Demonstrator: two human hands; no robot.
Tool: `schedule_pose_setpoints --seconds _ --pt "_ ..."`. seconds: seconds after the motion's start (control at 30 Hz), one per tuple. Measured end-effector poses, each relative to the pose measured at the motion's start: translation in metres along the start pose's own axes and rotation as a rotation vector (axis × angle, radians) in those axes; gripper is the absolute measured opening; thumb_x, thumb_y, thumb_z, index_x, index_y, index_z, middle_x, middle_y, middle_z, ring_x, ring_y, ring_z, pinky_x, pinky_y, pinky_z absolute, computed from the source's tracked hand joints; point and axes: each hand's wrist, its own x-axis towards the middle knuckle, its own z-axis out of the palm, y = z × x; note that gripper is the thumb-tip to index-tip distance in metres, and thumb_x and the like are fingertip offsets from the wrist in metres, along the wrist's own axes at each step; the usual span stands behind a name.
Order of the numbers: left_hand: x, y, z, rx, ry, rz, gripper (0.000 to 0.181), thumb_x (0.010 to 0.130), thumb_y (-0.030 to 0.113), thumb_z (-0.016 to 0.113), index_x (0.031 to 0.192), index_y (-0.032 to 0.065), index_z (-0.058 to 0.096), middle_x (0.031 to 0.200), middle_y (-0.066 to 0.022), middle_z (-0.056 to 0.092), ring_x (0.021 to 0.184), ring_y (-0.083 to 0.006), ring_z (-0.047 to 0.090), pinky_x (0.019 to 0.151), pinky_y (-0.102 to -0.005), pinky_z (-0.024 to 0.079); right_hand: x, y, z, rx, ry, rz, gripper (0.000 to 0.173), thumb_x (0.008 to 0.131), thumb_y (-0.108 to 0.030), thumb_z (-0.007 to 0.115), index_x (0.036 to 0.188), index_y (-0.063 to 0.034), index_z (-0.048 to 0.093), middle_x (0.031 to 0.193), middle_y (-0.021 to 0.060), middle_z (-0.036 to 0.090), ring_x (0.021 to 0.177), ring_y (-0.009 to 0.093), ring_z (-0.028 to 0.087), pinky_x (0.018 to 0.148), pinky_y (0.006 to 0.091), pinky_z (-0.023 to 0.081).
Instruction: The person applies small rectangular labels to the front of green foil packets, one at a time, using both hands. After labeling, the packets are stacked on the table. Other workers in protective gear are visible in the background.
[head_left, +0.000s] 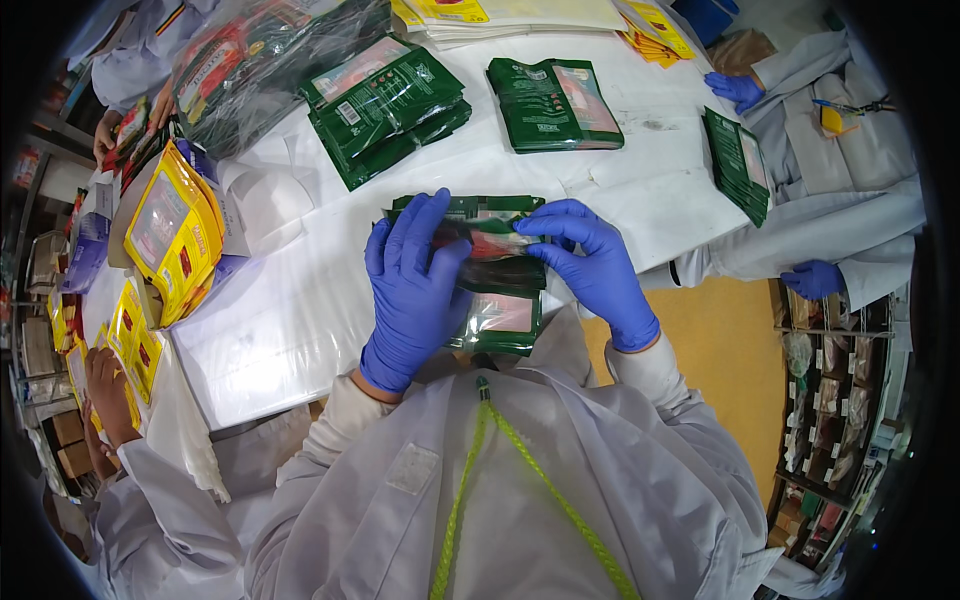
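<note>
In blue gloves, both my hands are over a stack of green plastic packaging pouches (499, 322) at the table's near edge. My right hand (589, 255) pinches the right end of the top pouch (491, 244), whose red printed panel shows. My left hand (412, 281) holds that pouch's left end between thumb and fingers, hiding part of it. Below lies another pouch face with a pale pink window panel, partly under my left hand. Beyond my hands sit a larger stack of green pouches (390, 101) and a smaller stack (555, 105).
A carton of yellow pouches (176, 232) stands left on the white-covered table (277, 330). Clear plastic wrap (255, 82) covers more packs behind. At right, a co-worker's gloved hand (735, 90) is near green pouches (739, 165). Another person's bare hand (112, 390) touches yellow pouches, lower left.
</note>
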Motion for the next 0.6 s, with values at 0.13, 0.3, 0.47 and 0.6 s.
schedule_pose_setpoints --seconds 0.13,0.3,0.47,0.6 --pt "-0.002 -0.001 0.000 0.016 -0.022 0.028 0.051 0.059 0.006 0.073 0.104 0.0140 0.052 0.118 -0.0060 0.058 0.106 -0.0272 0.055 0.105 -0.0474 0.028 -0.004 -0.012 -0.006 0.495 -0.025 0.128 0.026 0.088 -0.005 0.065 0.114 -0.0075 0.067 0.087 -0.0013 0.063 0.073 0.008 0.056 0.067 0.0277 0.049" --pt "-0.007 -0.004 0.002 -0.050 0.019 0.049 0.057 0.060 0.007 0.071 0.113 0.0153 0.051 0.110 -0.0015 0.060 0.104 -0.0243 0.055 0.106 -0.0471 0.028 0.000 0.006 0.001 -0.259 0.069 0.046 0.027 0.089 -0.006 0.064 0.116 -0.0058 0.065 0.087 -0.0012 0.064 0.076 0.009 0.057 0.069 0.0287 0.049" --pt "-0.004 0.001 -0.001 -0.049 -0.069 -0.077 0.075 0.058 0.010 0.072 0.130 0.0144 0.048 0.100 -0.0008 0.058 0.099 -0.0238 0.054 0.104 -0.0466 0.029 0.002 0.009 0.004 -0.150 0.068 -0.092 0.027 0.090 -0.006 0.063 0.117 -0.0046 0.065 0.087 -0.0004 0.064 0.080 0.008 0.057 0.069 0.0280 0.049" --pt "-0.001 0.003 -0.002 0.051 -0.113 -0.060 0.068 0.060 0.012 0.071 0.125 0.0130 0.055 0.093 -0.0037 0.052 0.092 -0.0238 0.052 0.099 -0.0445 0.032 -0.007 -0.009 -0.004 0.419 0.028 0.147 0.028 0.088 -0.001 0.063 0.116 -0.0040 0.066 0.086 -0.0001 0.060 0.075 0.008 0.053 0.070 0.0247 0.046"
